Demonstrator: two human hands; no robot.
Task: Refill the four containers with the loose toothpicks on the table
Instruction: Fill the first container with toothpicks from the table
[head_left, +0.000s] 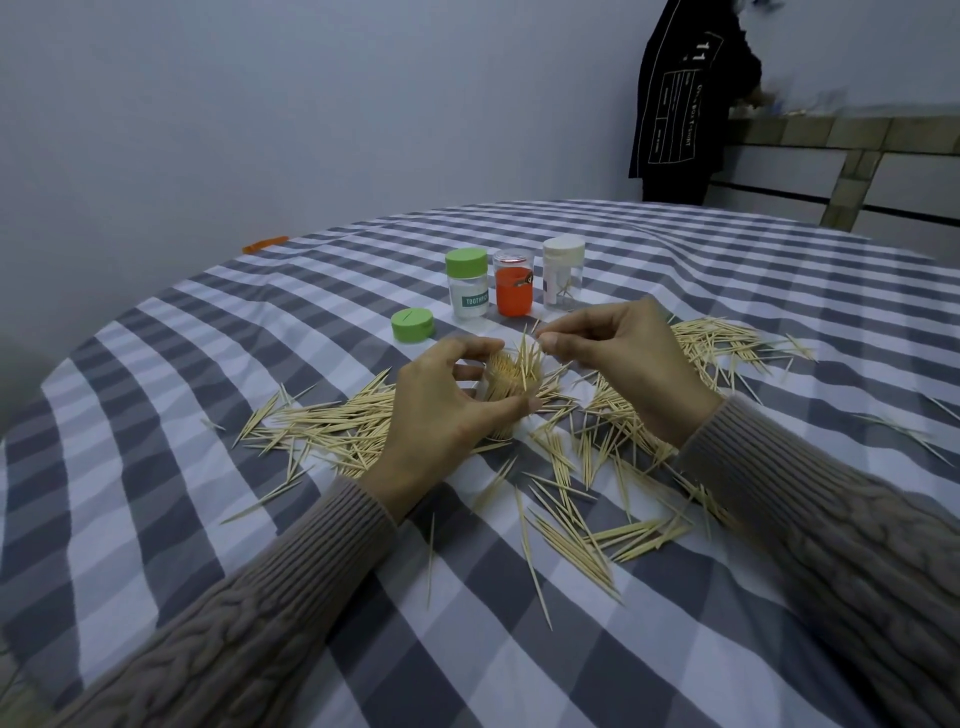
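My left hand (441, 410) grips a clear open container (506, 387) packed with upright toothpicks at the table's middle. My right hand (618, 353) pinches a few toothpicks (527, 345) over its mouth; their tips stick up above the rest. Loose toothpicks (332, 426) lie scattered left, right and in front of my hands. Behind stand three containers: a green-capped clear one (467, 283), an orange one (513, 283) with a clear lid, and a white-capped clear one (562, 273) holding a few toothpicks. A loose green cap (413, 325) lies beside them.
The round table wears a grey and white checked cloth (156, 415). A small orange object (265, 244) lies at its far left edge. A person in a dark coat (685, 98) stands at a counter behind the table, far right.
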